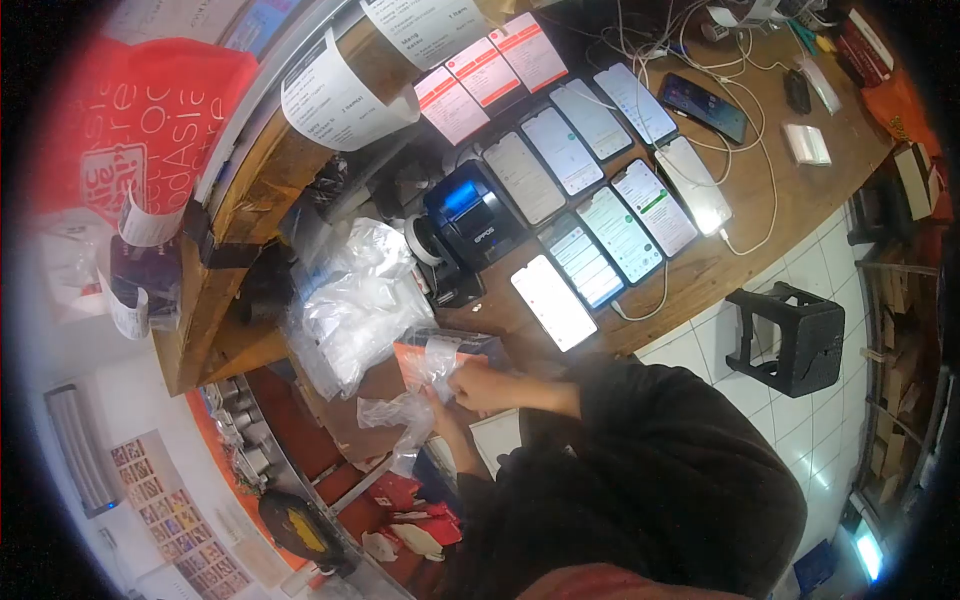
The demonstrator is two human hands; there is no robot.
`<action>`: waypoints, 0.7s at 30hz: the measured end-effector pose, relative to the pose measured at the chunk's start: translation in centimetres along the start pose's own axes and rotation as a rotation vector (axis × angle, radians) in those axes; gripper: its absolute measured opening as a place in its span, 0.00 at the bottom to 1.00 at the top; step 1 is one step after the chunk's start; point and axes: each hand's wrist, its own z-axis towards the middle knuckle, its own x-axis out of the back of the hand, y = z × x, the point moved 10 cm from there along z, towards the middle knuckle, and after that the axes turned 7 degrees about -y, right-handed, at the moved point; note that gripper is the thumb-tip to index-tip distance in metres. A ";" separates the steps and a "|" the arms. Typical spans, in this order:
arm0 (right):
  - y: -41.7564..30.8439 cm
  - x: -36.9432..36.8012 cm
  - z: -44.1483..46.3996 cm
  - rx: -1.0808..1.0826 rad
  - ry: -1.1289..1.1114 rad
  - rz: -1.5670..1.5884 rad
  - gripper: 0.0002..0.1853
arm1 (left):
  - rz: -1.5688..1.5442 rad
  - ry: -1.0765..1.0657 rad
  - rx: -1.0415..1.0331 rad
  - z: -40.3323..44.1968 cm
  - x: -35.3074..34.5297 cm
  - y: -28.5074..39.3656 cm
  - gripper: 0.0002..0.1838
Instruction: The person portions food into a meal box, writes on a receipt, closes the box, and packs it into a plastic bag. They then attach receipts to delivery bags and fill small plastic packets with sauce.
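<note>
Clear plastic wrapping (441, 358) lies directly ahead of the right hand (484, 388), the nearer hand, whose curled fingers clamp it. Left hand (443, 410) meets its lower side; finger closure is hidden. Beneath the wrapping, ahead of both hands: orange packet (409, 357), long axis indeterminate. Farther ahead: white plastic bags (365, 300).

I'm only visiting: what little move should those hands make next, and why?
I'd suggest the left hand gather in the loose clear plastic, since it hangs out beside that hand, while the right hand is at the orange item; loose plastic could get in the way.
</note>
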 end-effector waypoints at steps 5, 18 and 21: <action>-2.7 3.2 1.7 0.252 0.176 -0.099 0.06 | -0.023 0.077 0.104 -1.0 -1.9 0.3 0.32; -2.8 3.6 2.0 0.448 0.366 -0.203 0.08 | -0.004 -0.029 0.112 0.4 -1.5 0.5 0.28; -2.9 3.7 1.9 0.497 0.391 -0.159 0.08 | -0.067 -0.119 0.066 0.0 -4.5 2.5 0.27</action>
